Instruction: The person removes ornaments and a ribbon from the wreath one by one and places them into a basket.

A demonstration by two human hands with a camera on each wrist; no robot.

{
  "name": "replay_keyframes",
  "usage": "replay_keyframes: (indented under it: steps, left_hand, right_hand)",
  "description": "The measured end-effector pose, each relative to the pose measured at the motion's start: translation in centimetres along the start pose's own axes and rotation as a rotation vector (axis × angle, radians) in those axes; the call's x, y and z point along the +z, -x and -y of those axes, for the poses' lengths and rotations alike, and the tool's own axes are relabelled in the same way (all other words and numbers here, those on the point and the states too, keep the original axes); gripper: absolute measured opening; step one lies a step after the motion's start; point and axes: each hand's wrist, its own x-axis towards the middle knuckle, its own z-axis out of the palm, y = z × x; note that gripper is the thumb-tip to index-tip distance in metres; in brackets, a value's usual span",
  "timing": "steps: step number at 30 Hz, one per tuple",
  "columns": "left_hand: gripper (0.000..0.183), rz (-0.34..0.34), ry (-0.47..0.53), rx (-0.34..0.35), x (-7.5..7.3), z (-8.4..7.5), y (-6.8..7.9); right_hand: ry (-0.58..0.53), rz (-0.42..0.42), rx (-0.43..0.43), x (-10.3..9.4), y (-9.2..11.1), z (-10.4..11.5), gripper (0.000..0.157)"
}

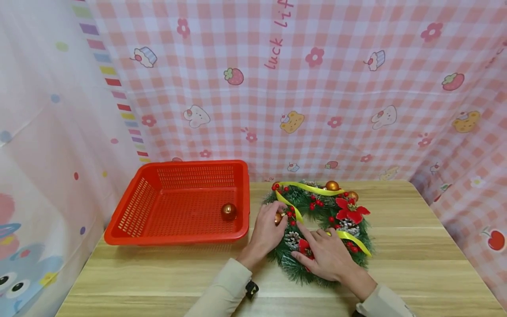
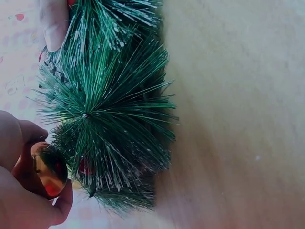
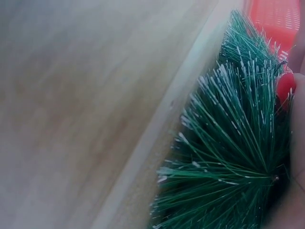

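Observation:
My left hand (image 1: pixel 268 229) pinches a shiny copper-gold ball ornament (image 2: pixel 50 171) between thumb and fingers, at the left side of a green wreath (image 1: pixel 291 268). The wreath lies on the table and carries frosted pine cones, red berries, red poinsettias (image 1: pixel 351 210) and a yellow ribbon (image 1: pixel 310 188). My right hand (image 1: pixel 326 255) rests over the wreath's front part, index finger and thumb spread beside a red flower partly hidden under it. Two more gold balls (image 1: pixel 332 186) sit at the wreath's back right. In the right wrist view, part of the hand shows beside the green needles (image 3: pixel 238 143).
A red plastic basket (image 1: pixel 174 240) stands left of the wreath, with one copper ball (image 1: pixel 228 211) inside near its right wall. The wooden table (image 1: pixel 412 264) ends at a patterned pink cloth (image 1: pixel 253 110) behind.

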Motion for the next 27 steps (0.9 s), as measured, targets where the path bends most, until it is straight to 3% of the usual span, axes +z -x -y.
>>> replay_keyframes:
  steps: [14,20,27]
  left_hand:
    - [0.016,0.014,-0.034,0.006,0.4,-0.5,-0.9]
    - [0.018,0.044,0.023,-0.012,0.3,-1.1,-1.1]
    - [0.019,0.025,0.083,-0.045,0.2,-1.0,-1.5]
  right_hand:
    - [-0.007,-0.003,0.006,0.2,0.0,0.2,0.078]
    - [0.002,-0.007,0.008,0.2,0.1,0.1,0.078]
    - [0.009,-0.017,0.005,0.1,0.0,0.1,0.078]
